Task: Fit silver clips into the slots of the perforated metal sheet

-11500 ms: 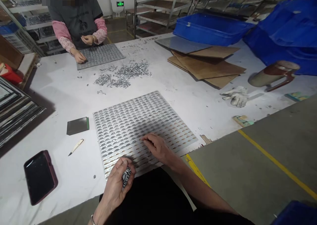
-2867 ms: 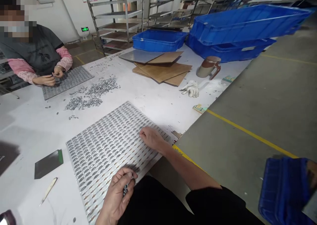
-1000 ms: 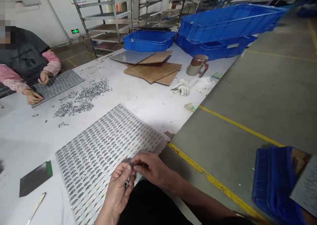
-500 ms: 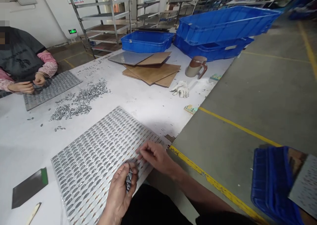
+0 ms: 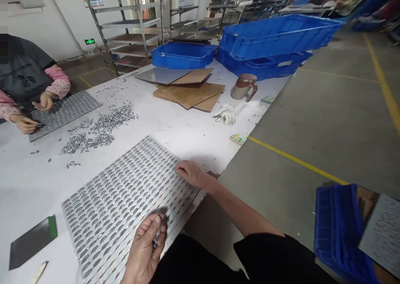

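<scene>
A flat panel lies in front of me, with rows of leaf-shaped slots. Small grey metal pieces fill most slots, while rows towards its near right side show orange-brown marks. Over the panel's lower part, my left hand is curled around several of these metal pieces, partly hidden by the fingers. My right hand rests at the panel's right edge, its fingertips pressed together and pointing down; whether they hold a piece is hidden. A loose heap of the same metal pieces lies on the white table beyond the panel.
Across the table, a co-worker's hands are at another panel. Brown boards, a mug, a white glove and blue crates stand farther back. A dark green-ended sheet lies left. Crates stand lower right.
My right hand has moved away from my left, up to the panel's far right edge. My left hand has shifted slightly down and left. The co-worker's hands have parted.
</scene>
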`<control>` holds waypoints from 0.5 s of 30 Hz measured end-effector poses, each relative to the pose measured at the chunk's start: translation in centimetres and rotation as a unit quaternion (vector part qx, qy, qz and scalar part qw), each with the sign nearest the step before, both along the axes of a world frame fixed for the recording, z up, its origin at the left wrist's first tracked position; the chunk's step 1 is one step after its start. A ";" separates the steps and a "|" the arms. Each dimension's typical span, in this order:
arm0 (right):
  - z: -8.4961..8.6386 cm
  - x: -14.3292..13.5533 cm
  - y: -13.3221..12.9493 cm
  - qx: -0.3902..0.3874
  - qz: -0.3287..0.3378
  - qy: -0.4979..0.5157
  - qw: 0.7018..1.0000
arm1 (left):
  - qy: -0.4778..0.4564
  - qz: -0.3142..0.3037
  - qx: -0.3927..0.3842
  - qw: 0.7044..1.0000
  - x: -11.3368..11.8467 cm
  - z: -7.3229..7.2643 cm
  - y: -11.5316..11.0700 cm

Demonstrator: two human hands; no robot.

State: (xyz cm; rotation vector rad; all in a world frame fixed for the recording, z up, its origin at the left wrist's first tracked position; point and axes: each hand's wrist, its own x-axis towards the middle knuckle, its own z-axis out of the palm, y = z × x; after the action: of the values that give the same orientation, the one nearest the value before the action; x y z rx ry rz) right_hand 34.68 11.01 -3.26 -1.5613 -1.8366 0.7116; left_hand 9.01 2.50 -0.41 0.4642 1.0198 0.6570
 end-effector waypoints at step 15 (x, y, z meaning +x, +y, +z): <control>-0.2 -0.2 0.7 -0.013 -0.039 -0.001 0.999 | 0.007 0.025 -0.021 0.999 0.2 0.2 0.0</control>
State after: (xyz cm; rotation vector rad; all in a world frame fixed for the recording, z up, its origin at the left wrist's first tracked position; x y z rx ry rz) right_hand 34.50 11.66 -3.47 -1.6418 -1.7648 0.7004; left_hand 9.16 2.45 -0.24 0.4081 1.0596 0.6767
